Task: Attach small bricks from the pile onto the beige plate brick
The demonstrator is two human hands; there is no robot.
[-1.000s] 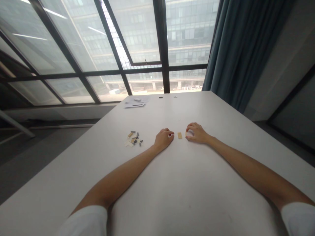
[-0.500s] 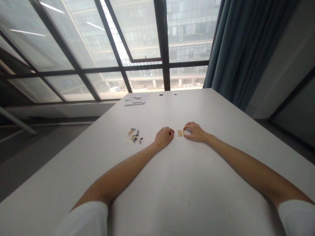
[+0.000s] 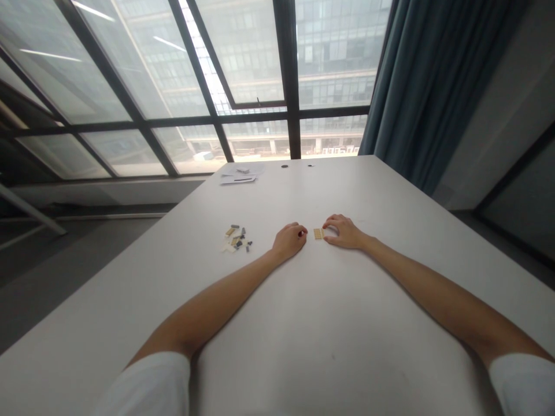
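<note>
Tan toy building plates [image 3: 318, 233] with studs lie on the table between my two hands, edge to edge. My right hand [image 3: 344, 232] curves around their right end, thumb and index finger gripping a narrow tan strip there. Just left of the plates, apart from them, rests my left hand [image 3: 291, 241]. Its fingers are curled with thumb and fingertip pinched together; whether anything small is between them is hidden. Farther left lies a loose pile of small toy bricks [image 3: 235, 241] in tan, grey, black and cream.
The white table [image 3: 329, 323] carries several paper sheets [image 3: 238, 180] at its far left corner. Two small dark items sit near the far edge, one a round disc [image 3: 284, 166]. Windows stand beyond, with a blue curtain [image 3: 403, 86] at the right.
The narrow strip in my right hand has closed the small gap to the other tan plate and now meets it. My left hand has hardly moved.
</note>
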